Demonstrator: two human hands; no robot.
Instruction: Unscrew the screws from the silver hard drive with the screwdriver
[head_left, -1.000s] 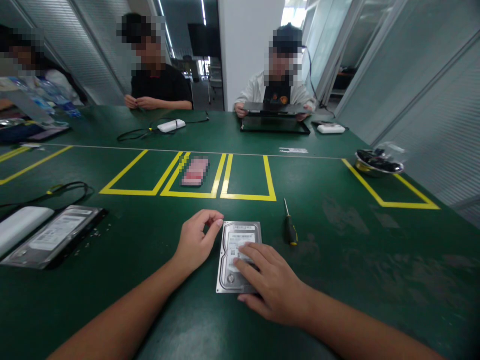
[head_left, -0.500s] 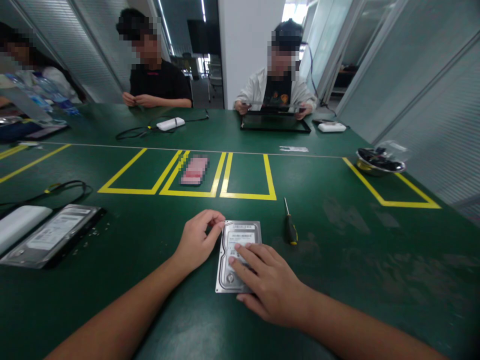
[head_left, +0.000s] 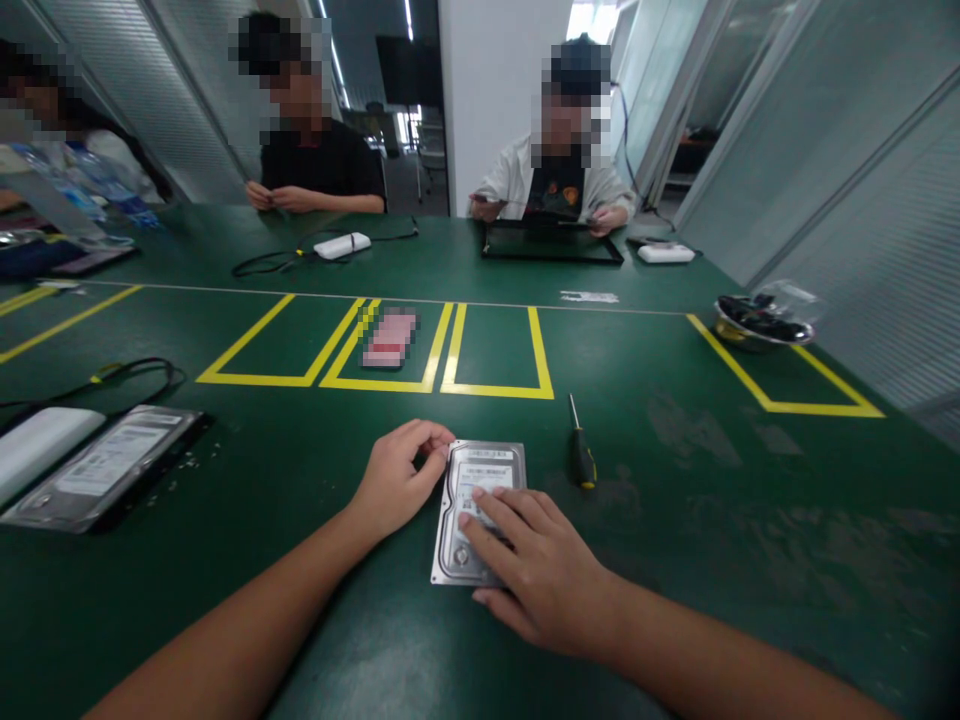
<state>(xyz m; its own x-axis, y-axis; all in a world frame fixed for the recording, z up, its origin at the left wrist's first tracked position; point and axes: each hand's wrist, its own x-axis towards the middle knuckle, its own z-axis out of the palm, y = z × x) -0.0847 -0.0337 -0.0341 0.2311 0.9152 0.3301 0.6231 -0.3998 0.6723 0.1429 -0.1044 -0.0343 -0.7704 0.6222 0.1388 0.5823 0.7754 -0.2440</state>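
A silver hard drive [head_left: 486, 453] with a white printed label lies flat on the green table in front of me. My left hand [head_left: 405, 475] is closed at its upper left corner, thumb and index fingertip pinched against the edge. Across the lower right of the label rests my right hand [head_left: 536, 565], fingers spread and flat, with the thumb by the bottom edge. That hand hides part of the label and the right side. To the right of the drive lies a screwdriver [head_left: 582, 462] with a black and yellow handle.
At left lie another hard drive [head_left: 124, 455], a white power bank [head_left: 45, 445] and a black cable. Yellow tape [head_left: 499, 390] marks boxes, one holding a pink phone [head_left: 388, 338]. A metal bowl [head_left: 761, 330] of dark parts stands right. Co-workers sit opposite, one handling a black frame [head_left: 551, 257].
My hands and the hard drive keep practically the same place. Across the table, the co-worker's hands have shifted slightly at the black frame.
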